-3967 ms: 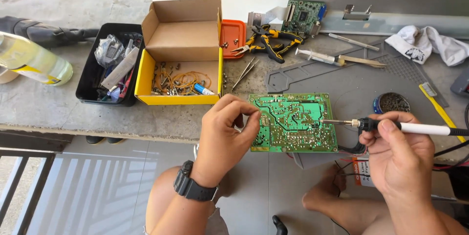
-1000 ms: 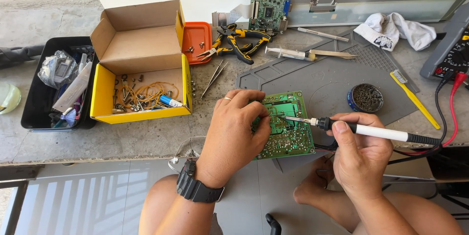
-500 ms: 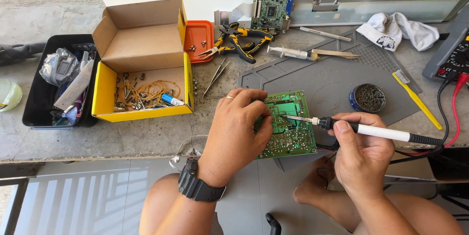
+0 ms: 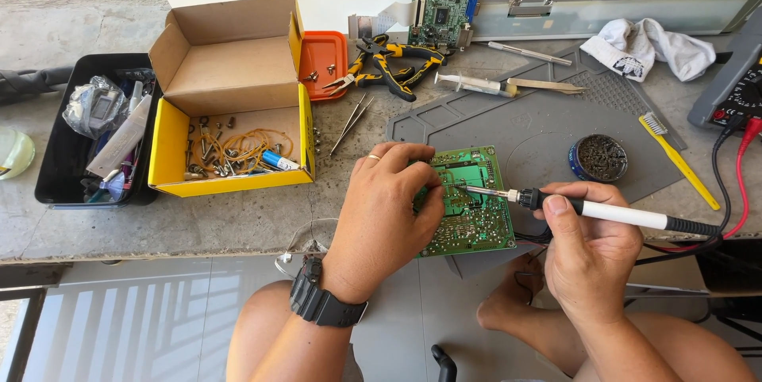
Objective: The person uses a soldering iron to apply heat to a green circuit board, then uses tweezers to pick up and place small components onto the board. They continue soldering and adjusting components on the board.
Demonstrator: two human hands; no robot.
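Left hand point(image 4: 389, 207) grips the green board point(image 4: 470, 203) at its left edge, fingers curled shut on it. Right hand point(image 4: 591, 251) holds the soldering iron point(image 4: 603, 211) in closed fingers, tip touching the board.

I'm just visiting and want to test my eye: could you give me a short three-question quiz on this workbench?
1. Which hand holds the soldering iron?
2. True or false: the left hand rests on the green circuit board.
3. The yellow brush lies: A) in the cardboard box B) on the grey mat edge C) in the black bin.

Key: 1. the right hand. 2. True. 3. B.
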